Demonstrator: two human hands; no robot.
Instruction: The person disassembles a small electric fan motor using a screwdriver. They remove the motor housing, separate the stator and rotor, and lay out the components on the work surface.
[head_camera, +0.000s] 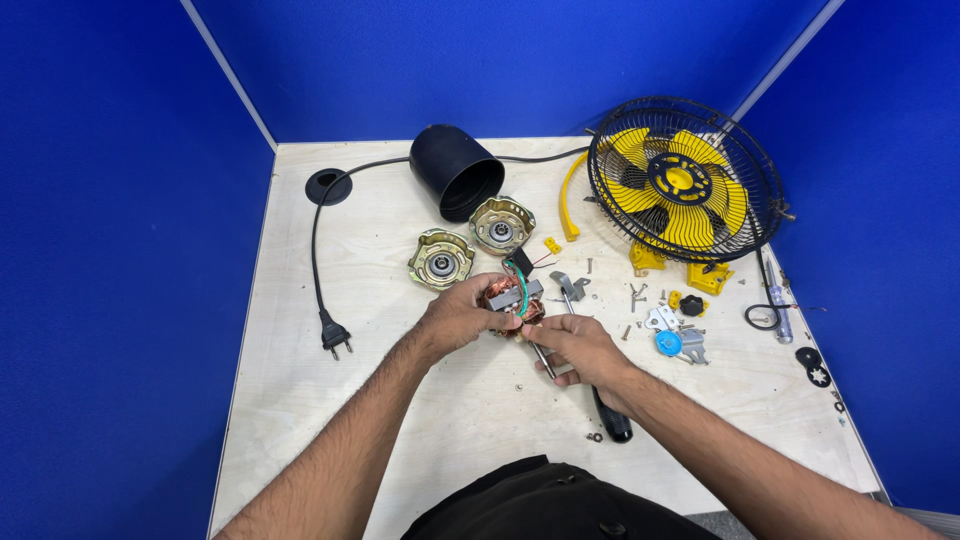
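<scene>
Left hand (462, 315) grips motor stator (512, 300); right hand (578, 347) likely pinching.

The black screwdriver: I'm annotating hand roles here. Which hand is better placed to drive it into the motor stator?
Probably the right hand: it already grips the screwdriver, tip toward the motor stator, which the left hand holds.

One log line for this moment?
left hand: holds stator | right hand: screwdriver at stator | two end caps behind

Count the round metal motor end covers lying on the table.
2: one metal end cover lies just above the left hand; the other end cover sits beside the black housing. None appears hidden.
</scene>
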